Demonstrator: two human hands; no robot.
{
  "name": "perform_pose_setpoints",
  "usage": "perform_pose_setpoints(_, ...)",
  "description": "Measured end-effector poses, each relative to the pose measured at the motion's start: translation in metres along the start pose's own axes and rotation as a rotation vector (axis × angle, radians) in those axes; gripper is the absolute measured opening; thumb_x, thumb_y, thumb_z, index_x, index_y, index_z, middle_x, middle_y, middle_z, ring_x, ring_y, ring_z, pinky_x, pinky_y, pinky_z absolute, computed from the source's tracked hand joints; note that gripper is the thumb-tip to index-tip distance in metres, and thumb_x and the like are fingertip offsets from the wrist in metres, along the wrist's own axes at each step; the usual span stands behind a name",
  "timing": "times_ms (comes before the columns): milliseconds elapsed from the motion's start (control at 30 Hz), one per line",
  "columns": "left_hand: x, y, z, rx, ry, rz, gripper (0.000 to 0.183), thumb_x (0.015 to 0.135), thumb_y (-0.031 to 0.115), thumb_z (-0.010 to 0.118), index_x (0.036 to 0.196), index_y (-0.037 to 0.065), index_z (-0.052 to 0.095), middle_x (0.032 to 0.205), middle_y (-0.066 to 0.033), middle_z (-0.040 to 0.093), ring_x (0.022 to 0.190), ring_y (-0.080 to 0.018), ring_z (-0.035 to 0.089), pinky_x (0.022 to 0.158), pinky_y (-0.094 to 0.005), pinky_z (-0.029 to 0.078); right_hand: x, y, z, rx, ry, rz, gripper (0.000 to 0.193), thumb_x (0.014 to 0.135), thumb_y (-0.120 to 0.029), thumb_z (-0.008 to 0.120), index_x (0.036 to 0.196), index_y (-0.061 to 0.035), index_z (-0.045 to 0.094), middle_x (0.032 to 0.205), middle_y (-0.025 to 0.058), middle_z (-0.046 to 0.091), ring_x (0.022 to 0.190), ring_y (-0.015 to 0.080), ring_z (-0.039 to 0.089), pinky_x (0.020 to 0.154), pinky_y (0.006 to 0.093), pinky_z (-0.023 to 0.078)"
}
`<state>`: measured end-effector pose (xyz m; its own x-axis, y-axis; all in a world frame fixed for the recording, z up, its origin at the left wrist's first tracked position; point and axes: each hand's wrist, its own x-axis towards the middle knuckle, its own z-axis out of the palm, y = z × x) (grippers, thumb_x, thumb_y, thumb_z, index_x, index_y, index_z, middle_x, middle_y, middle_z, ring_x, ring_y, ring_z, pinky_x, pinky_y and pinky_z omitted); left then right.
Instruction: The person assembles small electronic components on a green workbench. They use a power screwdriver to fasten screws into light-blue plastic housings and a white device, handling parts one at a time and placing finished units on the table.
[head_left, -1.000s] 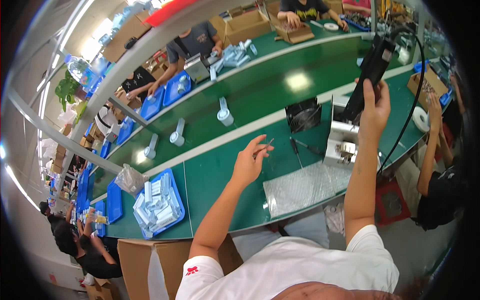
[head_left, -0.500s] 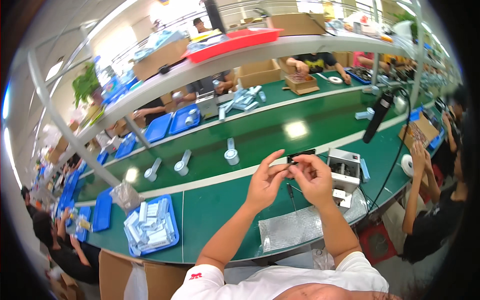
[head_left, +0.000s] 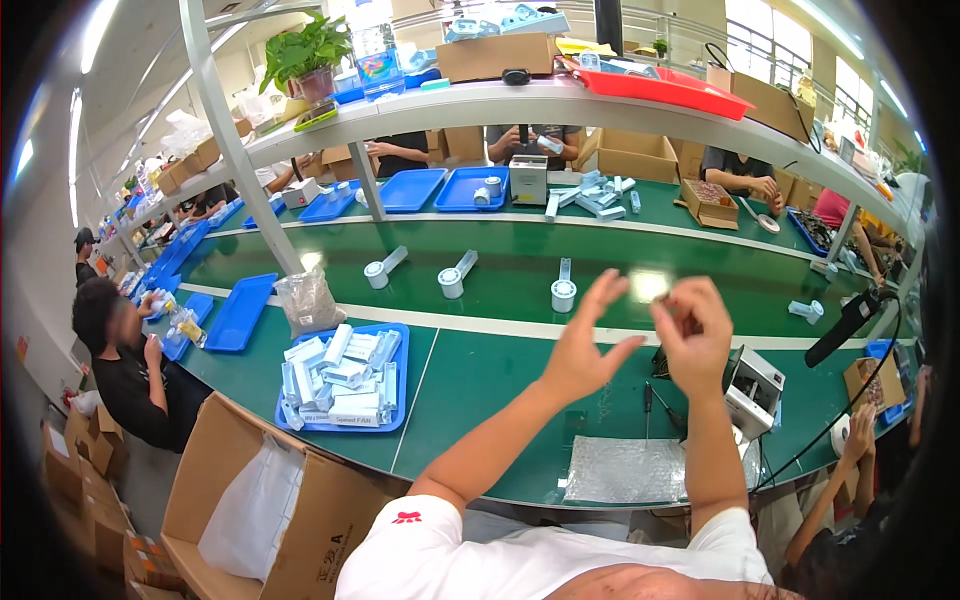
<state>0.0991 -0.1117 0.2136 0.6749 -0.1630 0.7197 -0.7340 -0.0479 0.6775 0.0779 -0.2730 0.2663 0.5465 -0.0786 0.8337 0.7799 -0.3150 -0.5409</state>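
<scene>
Raised over the bench, my left hand (head_left: 588, 340) has its fingers spread and holds nothing. Close to its right is my right hand (head_left: 698, 340), with fingers curled together; a small dark bit shows among them, too small to name. Under the hands lie a screwdriver (head_left: 648, 402) and a sheet of bubble wrap (head_left: 625, 470) at the bench's near edge. A grey metal box device (head_left: 753, 392) stands right of my right hand, and my forearm partly covers the things around it.
Left of me, a blue tray (head_left: 403, 385) holds several light-blue plastic housings (head_left: 345, 372), with a clear bag (head_left: 308, 300) behind it. Light-blue round-headed units (head_left: 452, 282) lie on the green belt. A black rod-shaped tool (head_left: 838, 330) hangs at right. An open carton (head_left: 330, 510) stands below left.
My hands were together at the fingertips and are now apart, the left one opened. The view has swung left, bringing the tray and carton further in.
</scene>
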Motion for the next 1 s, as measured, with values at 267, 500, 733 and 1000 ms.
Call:
perform_pose_setpoints(267, -0.124, -0.161, -0.097, 0.753, 0.081, -0.224, 0.067, 0.086, 0.027, 0.074, 0.142, 0.003, 0.045, 0.137, -0.0198, 0.050, 0.130, -0.0387, 0.045, 0.107, -0.0495, 0.038, 0.235, -0.067, 0.087, -0.205, 0.044, -0.543, 0.015, 0.088, -0.016, 0.074, 0.099, -0.0069, 0.073, 0.084, -0.0007, 0.072, 0.058, 0.0069, 0.053, 0.053, 0.0234, 0.043)
perform_pose_setpoints(500, -0.164, -0.173, -0.102, 0.877, -0.056, -0.321, 0.064, 0.088, 0.034, 0.070, 0.139, 0.000, 0.050, 0.142, -0.0200, 0.048, 0.135, -0.0387, 0.040, 0.110, -0.0505, 0.035, 0.308, -0.013, 0.137, -0.577, -0.263, -0.974, 0.014, 0.086, -0.018, 0.072, 0.099, -0.0123, 0.074, 0.090, 0.0045, 0.074, 0.073, 0.0227, 0.067, 0.065, 0.0341, 0.053)
perform_pose_setpoints(733, -0.167, -0.174, -0.100, 1.093, -0.180, -0.288, 0.065, 0.093, 0.046, 0.060, 0.137, -0.002, 0.053, 0.147, -0.0213, 0.047, 0.135, -0.0421, 0.042, 0.110, -0.0503, 0.036, 0.311, -0.002, 0.138, -0.974, -0.686, -0.964, 0.006, 0.080, -0.020, 0.069, 0.085, -0.0175, 0.072, 0.083, 0.0036, 0.072, 0.079, 0.0278, 0.069, 0.068, 0.0408, 0.054)
perform_pose_setpoints(1000, -0.158, -0.158, -0.124, 1.181, -0.409, -0.292, 0.068, 0.095, 0.054, 0.056, 0.141, 0.004, 0.053, 0.148, -0.0188, 0.046, 0.134, -0.0429, 0.042, 0.106, -0.0511, 0.039, 0.319, -0.023, 0.154, -1.282, -0.847, -0.860, 0.009, 0.073, -0.017, 0.065, 0.076, -0.0138, 0.073, 0.080, 0.0119, 0.071, 0.079, 0.0344, 0.070, 0.066, 0.0482, 0.055)
